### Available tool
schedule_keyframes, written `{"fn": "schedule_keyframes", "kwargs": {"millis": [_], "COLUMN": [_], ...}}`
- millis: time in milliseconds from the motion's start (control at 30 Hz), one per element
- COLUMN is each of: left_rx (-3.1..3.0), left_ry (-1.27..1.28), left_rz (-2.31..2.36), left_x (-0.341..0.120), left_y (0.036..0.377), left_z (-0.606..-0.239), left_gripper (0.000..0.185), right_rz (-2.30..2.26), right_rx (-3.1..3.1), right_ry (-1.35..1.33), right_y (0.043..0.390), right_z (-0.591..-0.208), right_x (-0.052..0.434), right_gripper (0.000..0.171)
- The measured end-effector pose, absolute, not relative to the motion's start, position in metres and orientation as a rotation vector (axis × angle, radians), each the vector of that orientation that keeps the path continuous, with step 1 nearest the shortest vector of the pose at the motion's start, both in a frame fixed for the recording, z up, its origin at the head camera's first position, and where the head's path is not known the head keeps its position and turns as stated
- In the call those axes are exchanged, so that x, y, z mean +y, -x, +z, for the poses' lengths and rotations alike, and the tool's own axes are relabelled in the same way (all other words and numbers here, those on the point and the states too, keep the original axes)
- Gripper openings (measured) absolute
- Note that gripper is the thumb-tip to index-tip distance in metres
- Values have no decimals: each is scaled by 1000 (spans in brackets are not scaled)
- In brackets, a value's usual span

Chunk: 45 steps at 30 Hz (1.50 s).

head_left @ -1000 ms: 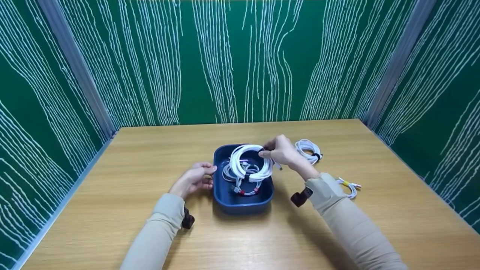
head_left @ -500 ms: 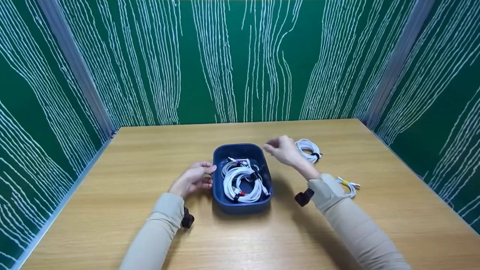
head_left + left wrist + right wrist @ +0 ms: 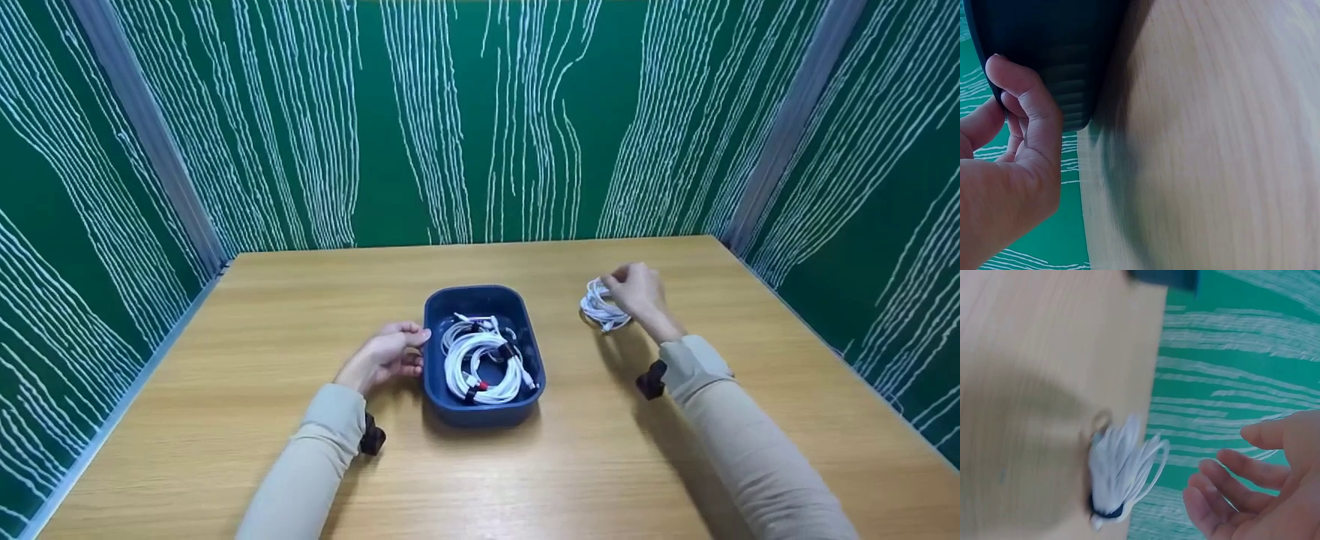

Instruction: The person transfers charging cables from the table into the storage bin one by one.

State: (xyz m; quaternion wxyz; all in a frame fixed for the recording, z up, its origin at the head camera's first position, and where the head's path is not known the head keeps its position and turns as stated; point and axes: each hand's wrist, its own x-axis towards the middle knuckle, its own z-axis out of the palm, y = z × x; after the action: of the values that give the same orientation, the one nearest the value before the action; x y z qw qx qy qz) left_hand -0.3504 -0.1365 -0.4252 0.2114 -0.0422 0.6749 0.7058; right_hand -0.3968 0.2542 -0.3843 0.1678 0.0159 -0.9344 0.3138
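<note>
A person in beige sleeves works at a wooden worktop (image 3: 225, 420) boxed in by green panels streaked with white lines. Nearest the viewer, a dark blue plastic tray (image 3: 482, 409) sits at the middle of the worktop, holding several coiled white cables (image 3: 484, 360), one bound with a red tie and others with black ties. The left hand (image 3: 384, 358) rests against the tray's left wall, fingers curled onto its ribbed outer side; the left wrist view shows the fingertips (image 3: 1027, 95) pressed to the dark rim. A little farther back and to the right of the tray, well apart from it, the right hand (image 3: 636, 291) reaches over a loose bundle of white cable (image 3: 600, 309) lying on the worktop. In the head view the fingers appear to meet the top of the bundle; the right wrist view, blurred, shows the fingers (image 3: 1241, 467) spread and relaxed just beside the white loops (image 3: 1120, 467), which are cinched by a dark tie at one end, so a firm grip cannot be confirmed. Black straps sit on both wrists. Behind it all, the green panels meet metal corner posts (image 3: 787, 127).
</note>
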Motion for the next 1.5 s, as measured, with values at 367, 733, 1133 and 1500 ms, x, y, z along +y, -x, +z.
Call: {"fn": "schedule_keyframes", "kwargs": {"millis": [367, 733, 1133, 1500], "left_rx": [1867, 1874, 1855, 1867], "left_ry": [102, 101, 106, 98], "left_rz": [1953, 1946, 1956, 1947], "left_x": [-137, -137, -140, -138], "left_y": [350, 350, 350, 348], "left_z": [-424, -421, -424, -423], "left_gripper": [9, 11, 9, 8], "right_rz": [772, 790, 1121, 1253], "right_rx": [-2901, -3079, -3055, -2950], "right_ry": [212, 216, 237, 323], "right_y": [405, 403, 405, 402], "right_z": [-415, -416, -416, -413], "right_x": [286, 291, 295, 295], "right_gripper": [43, 47, 16, 15]}}
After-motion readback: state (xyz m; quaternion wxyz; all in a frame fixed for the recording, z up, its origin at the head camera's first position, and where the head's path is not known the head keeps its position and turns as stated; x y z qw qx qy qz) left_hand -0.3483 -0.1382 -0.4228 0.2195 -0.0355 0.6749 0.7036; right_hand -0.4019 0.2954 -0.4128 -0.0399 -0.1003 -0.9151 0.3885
